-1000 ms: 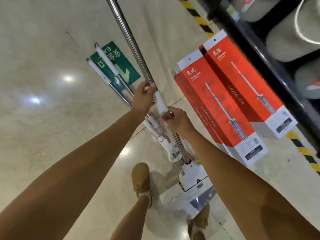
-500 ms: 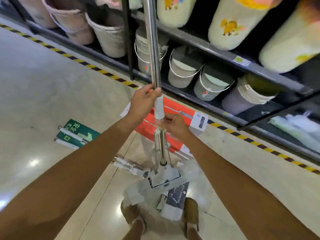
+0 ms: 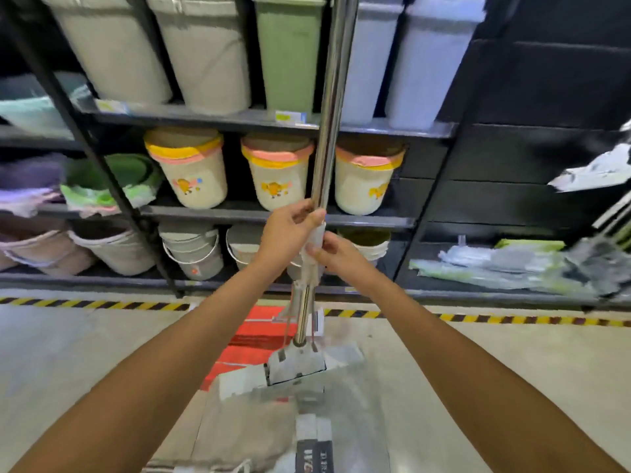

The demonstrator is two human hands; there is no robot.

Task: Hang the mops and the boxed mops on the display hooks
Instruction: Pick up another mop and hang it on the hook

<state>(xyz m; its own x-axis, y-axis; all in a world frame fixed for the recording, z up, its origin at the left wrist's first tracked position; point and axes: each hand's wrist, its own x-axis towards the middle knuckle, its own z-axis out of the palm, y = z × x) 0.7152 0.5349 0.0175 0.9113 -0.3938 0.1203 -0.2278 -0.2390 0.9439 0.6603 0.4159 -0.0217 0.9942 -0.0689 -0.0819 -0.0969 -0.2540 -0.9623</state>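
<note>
Gripping the mop (image 3: pixel 329 131) with both hands. Left fingers (image 3: pixel 312 216) curled tight round the steel pole, just above the white sleeve (image 3: pixel 316 238). Right thumb (image 3: pixel 311 249) pressed on the front of that sleeve, the other right fingers wrapped behind it and mostly hidden. Left hand (image 3: pixel 288 232) higher, right hand (image 3: pixel 338 257) just below and to the right, the two nearly touching. Both forearms bare, reaching forward from the bottom corners of the view.

Holding the mop almost upright, a little tilted, with the pole running up past the top edge. Below the hands, thin rods beside the pole, down to the flat white head (image 3: pixel 297 365). Cannot tell whether the head touches the floor (image 3: pixel 68 353) or hangs just above it. Under and in front of the head, clear plastic wrapping (image 3: pixel 259 428) with a dark label, blurred. Behind the head, red boxes (image 3: pixel 254 336) lying flat on the floor, near the yellow-black tape (image 3: pixel 102 305).

Beyond the tape, dark shelves (image 3: pixel 222 119). On the top level, tall bins (image 3: pixel 288 52) in grey, green and pale blue. In the middle, cream buckets (image 3: pixel 193 179) with yellow and pink rims and a small picture. On the lowest level, stacked pails (image 3: pixel 194 254) with wire handles. To the right, wrapped goods (image 3: pixel 495 264) on a low shelf, too blurred to name.
</note>
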